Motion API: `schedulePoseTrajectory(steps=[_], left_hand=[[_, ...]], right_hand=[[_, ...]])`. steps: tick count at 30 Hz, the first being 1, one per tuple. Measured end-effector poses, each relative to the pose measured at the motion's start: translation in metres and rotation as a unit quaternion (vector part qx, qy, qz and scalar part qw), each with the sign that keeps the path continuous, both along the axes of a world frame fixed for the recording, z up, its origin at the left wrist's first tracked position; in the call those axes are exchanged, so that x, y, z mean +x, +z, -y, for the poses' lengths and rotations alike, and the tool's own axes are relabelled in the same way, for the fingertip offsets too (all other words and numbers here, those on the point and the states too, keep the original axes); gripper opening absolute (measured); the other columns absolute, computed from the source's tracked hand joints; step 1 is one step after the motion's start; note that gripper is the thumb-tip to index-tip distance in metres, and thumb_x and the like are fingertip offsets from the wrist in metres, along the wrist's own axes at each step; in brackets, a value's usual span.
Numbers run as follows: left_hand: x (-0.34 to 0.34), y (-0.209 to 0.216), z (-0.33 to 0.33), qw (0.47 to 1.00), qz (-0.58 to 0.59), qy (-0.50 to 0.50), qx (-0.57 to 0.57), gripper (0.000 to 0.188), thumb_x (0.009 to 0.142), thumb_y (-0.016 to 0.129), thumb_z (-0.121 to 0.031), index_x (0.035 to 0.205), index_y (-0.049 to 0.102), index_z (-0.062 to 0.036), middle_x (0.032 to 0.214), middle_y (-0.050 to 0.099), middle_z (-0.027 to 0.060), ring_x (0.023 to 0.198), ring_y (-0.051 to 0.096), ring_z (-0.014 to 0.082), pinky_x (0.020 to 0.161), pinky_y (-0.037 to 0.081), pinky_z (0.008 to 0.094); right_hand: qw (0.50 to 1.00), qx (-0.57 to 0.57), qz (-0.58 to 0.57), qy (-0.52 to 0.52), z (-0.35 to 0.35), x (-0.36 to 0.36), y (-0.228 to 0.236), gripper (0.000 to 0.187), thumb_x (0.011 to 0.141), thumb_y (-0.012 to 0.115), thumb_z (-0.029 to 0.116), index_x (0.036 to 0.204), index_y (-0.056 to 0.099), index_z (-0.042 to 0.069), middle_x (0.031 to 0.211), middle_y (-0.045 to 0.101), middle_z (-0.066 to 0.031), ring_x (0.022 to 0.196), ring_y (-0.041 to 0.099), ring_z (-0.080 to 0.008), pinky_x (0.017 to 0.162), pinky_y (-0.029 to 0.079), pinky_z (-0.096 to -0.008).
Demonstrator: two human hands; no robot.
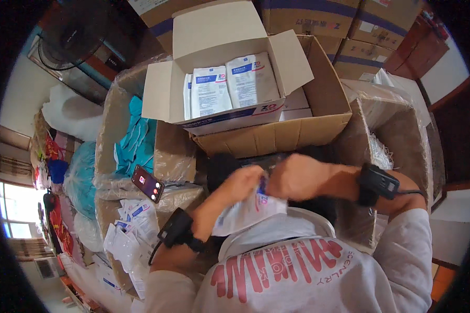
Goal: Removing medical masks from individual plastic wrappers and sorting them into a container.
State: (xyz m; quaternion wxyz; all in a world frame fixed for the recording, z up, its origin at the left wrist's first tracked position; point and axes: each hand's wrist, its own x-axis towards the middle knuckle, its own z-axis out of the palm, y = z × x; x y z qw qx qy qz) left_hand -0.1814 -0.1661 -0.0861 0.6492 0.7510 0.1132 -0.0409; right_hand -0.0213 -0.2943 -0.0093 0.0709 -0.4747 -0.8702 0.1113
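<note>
A white plastic packet with blue and pink print hangs between my two hands, close to my chest. My left hand is closed on its upper edge. My right hand, fingers curled in, grips the packet's top corner right beside it. Both hands are slightly blurred. Just beyond them stands an open white box with similar upright packets inside. This box rests on a larger brown carton.
At left, an open carton holds folded teal pieces; a phone lies by it. Below it, another carton holds loose packets. At right, a plastic-lined carton contains white strands. Sealed cartons stack behind.
</note>
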Motion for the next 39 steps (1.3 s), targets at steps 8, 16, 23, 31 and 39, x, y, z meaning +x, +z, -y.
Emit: schedulePoseTrajectory(steps=[8, 16, 23, 31, 39], left_hand=[[0.002, 0.000, -0.028, 0.981, 0.043, 0.118, 0.145, 0.025, 0.093, 0.041, -0.024, 0.084, 0.051, -0.0022, 0.071, 0.046, 0.0020, 0.069, 0.043, 0.0104, 0.063, 0.039, 0.0255], [-0.007, 0.024, -0.063, 0.911, 0.140, 0.298, 0.250, 0.023, 0.092, 0.042, -0.020, 0.086, 0.052, -0.0002, 0.069, 0.053, 0.0108, 0.063, 0.049, 0.0187, 0.060, 0.041, 0.0326], [-0.006, 0.058, -0.041, 0.878, 0.196, 0.281, 0.335, 0.020, 0.090, 0.044, -0.018, 0.087, 0.054, -0.0010, 0.074, 0.054, 0.0165, 0.067, 0.053, 0.0339, 0.060, 0.043, 0.0352], [-0.002, 0.073, -0.026, 0.873, 0.215, 0.285, 0.332, 0.022, 0.090, 0.043, -0.018, 0.085, 0.054, 0.0001, 0.074, 0.054, 0.0161, 0.069, 0.054, 0.0358, 0.061, 0.043, 0.0379], [-0.007, 0.055, -0.045, 0.859, 0.171, 0.334, 0.349, 0.024, 0.092, 0.040, -0.019, 0.087, 0.053, -0.0001, 0.076, 0.055, 0.0186, 0.070, 0.054, 0.0374, 0.062, 0.042, 0.0394]], right_hand=[[0.985, 0.145, -0.098, 0.004, 0.015, -0.026, 0.018, 0.020, 0.076, 0.057, 0.024, 0.067, 0.049, 0.007, 0.061, 0.050, -0.0034, 0.057, 0.054, -0.0194, 0.047, 0.046, -0.0321], [0.976, 0.003, -0.196, -0.092, 0.050, -0.035, 0.003, 0.024, 0.082, 0.057, 0.027, 0.069, 0.051, 0.007, 0.063, 0.048, -0.0039, 0.058, 0.053, -0.0216, 0.050, 0.045, -0.0320], [0.857, -0.037, -0.378, -0.349, 0.028, 0.002, 0.030, 0.019, 0.083, 0.057, 0.021, 0.084, 0.056, 0.002, 0.075, 0.058, -0.0133, 0.069, 0.058, -0.0273, 0.058, 0.046, -0.0342], [0.909, 0.006, -0.306, -0.282, -0.002, -0.011, 0.016, 0.023, 0.078, 0.062, 0.011, 0.095, 0.053, 0.000, 0.084, 0.056, -0.0144, 0.072, 0.055, -0.0245, 0.065, 0.046, -0.0317], [0.596, 0.100, -0.692, -0.394, 0.000, 0.022, 0.041, 0.024, 0.087, 0.053, 0.024, 0.100, 0.053, 0.004, 0.091, 0.058, -0.0064, 0.083, 0.056, -0.0166, 0.071, 0.047, -0.0310]])
